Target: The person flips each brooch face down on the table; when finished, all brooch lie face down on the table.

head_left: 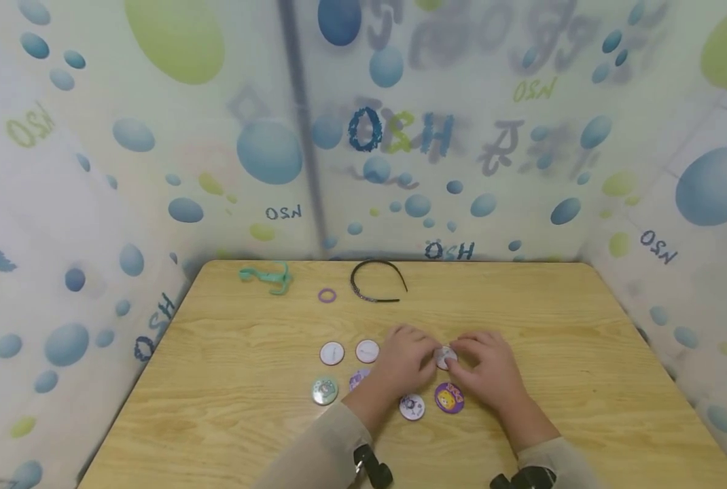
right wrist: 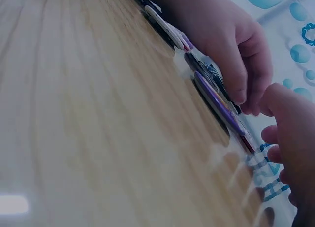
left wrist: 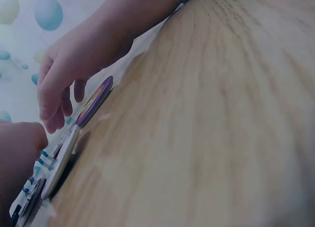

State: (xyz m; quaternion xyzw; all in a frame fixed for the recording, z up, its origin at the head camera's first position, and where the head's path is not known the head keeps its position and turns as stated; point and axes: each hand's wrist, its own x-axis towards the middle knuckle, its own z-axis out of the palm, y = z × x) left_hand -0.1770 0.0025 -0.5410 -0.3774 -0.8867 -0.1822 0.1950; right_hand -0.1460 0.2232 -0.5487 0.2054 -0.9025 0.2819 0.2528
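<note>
Both hands meet at a round pin badge (head_left: 445, 358), its pale back facing up, right of the table's middle. My right hand (head_left: 489, 370) pinches its right side between thumb and forefinger. On the opposite edge, my left hand (head_left: 403, 360) holds it with curled fingertips. Just below lies a purple badge with a yellow figure (head_left: 449, 398), seen edge-on in the right wrist view. A white badge with a dark drawing (head_left: 412, 407) lies under the left wrist. The left forearm partly covers a lilac badge (head_left: 359, 378).
Two badges with white backs up, one (head_left: 331, 353) beside another (head_left: 367, 351), lie left of the hands. A green badge (head_left: 325, 391) is below them. Farther back are a mint-green hook-shaped piece (head_left: 268, 277), a purple ring (head_left: 327, 295) and a black headband (head_left: 376, 299).
</note>
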